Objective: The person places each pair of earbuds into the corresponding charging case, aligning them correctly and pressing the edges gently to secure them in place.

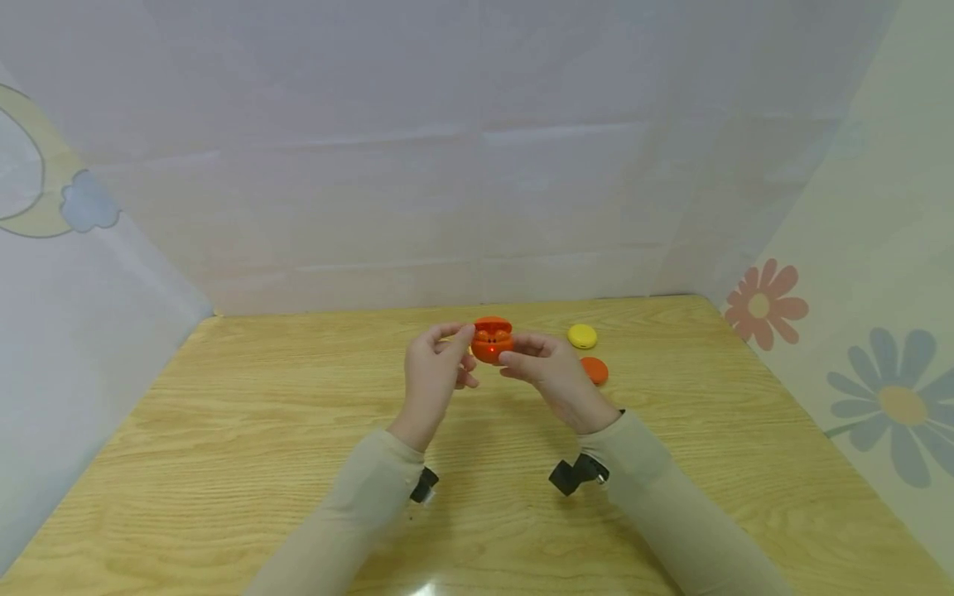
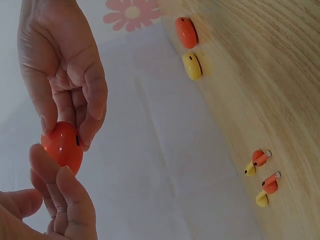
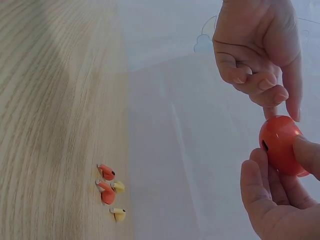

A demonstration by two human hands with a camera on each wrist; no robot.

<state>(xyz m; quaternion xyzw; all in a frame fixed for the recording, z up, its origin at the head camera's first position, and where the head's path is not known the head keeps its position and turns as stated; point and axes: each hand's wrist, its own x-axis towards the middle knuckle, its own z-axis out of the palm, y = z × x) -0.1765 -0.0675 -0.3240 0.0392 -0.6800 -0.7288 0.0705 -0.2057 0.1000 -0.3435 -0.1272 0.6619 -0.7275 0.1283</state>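
A glossy orange earbud case is held up above the table, its lid raised and a small red light glowing on its front. Rounded orange shapes show inside; I cannot tell whether they are earbuds. My right hand grips the case between thumb and fingers from the right. At the left edge, near the lid, my left hand pinches it with thumb and index finger, the other fingers loosely curled. The left wrist view shows the case's shell between both hands, and the right wrist view shows its rounded side.
A yellow case and another orange case lie on the wooden table behind my right hand. Loose orange earbuds and yellow earbuds lie close together on the tabletop. Pale printed sheets hang around the table.
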